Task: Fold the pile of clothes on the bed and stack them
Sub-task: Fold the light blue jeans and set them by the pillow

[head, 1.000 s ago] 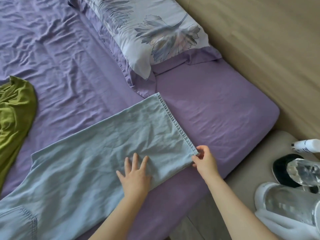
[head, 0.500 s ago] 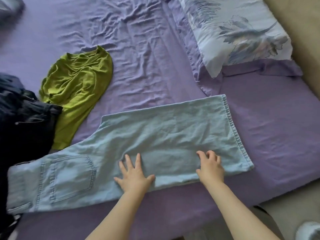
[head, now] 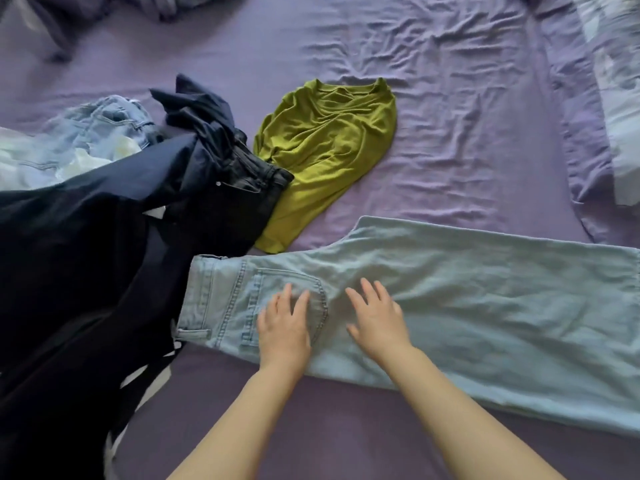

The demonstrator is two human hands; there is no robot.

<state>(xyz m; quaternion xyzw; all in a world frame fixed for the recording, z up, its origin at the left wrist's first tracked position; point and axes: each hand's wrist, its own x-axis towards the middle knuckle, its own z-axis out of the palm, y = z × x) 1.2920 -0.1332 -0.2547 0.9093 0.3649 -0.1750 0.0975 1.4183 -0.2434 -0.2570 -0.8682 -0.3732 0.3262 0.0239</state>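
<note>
- Fingers (head: 367, 292) of both hands lie straight and spread apart, flat on the denim, gripping nothing.
- Purple bed sheet (head: 450, 133) fills the view, wrinkled, with everything else lying on it.
- Dark navy and black clothes (head: 104, 254) form the biggest heap, at the left, covering the waistband end of the light jeans' left edge.
- Light blue jeans (head: 485, 306) lie flat across the near side, waistband to the left, legs running out of view at the right, back pocket facing up.
- Olive green top (head: 322, 150) lies crumpled beyond the jeans, its left edge tucked under the black garment.
- Second pale denim piece (head: 100, 129) sits bunched at the far left behind the dark heap.
- Floral pillow (head: 620, 98) shows at the right edge, blurred.
- Right hand (head: 379, 320) rests palm down on the seat of the jeans, just right of the pocket.
- Left hand (head: 285, 327) rests palm down on the back pocket, near the right hand but apart from it.
</note>
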